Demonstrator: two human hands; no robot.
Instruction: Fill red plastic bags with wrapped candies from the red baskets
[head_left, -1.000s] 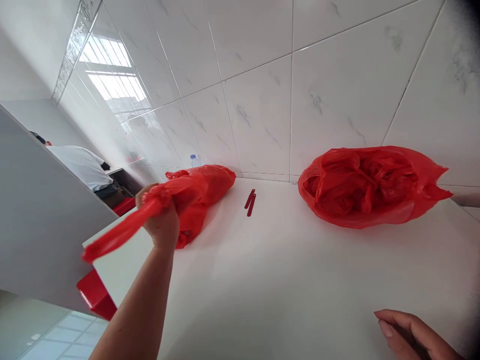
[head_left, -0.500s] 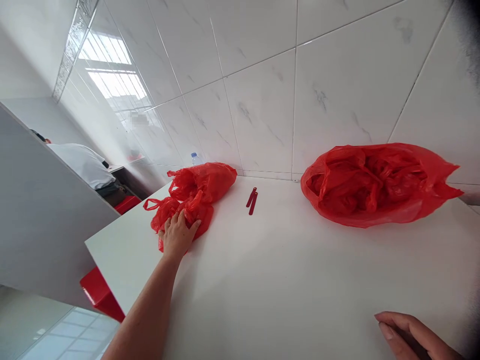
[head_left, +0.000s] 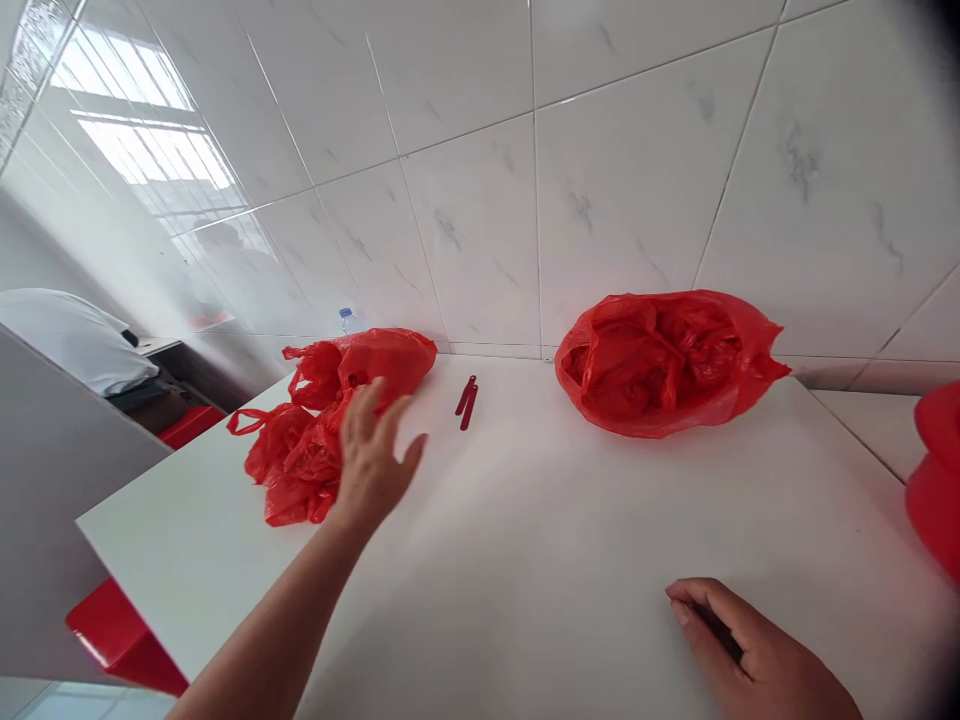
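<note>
My left hand (head_left: 373, 455) hovers open above the white table (head_left: 525, 560), fingers spread, just right of a small crumpled red plastic bag (head_left: 289, 460) that lies near the table's left edge. Behind it rests a fuller red bag (head_left: 375, 358) against the tiled wall. A large, open red bag (head_left: 660, 360) stuffed with more red bags sits at the back right. Two thin red strips (head_left: 466, 401) lie between the bags. My right hand (head_left: 742, 650) rests on the table at the lower right, fingers loosely curled and holding nothing.
A person in a white shirt (head_left: 71, 340) sits beyond a grey partition (head_left: 45, 500) at the left. A small water bottle (head_left: 346, 320) stands by the wall. A red object (head_left: 934, 480) shows at the right edge, and a red stool (head_left: 120, 640) sits below the table.
My left hand let go of the stretched red bag, set it down crumpled on the table, then lifted off it with fingers spread. The camera turned rightwards.
</note>
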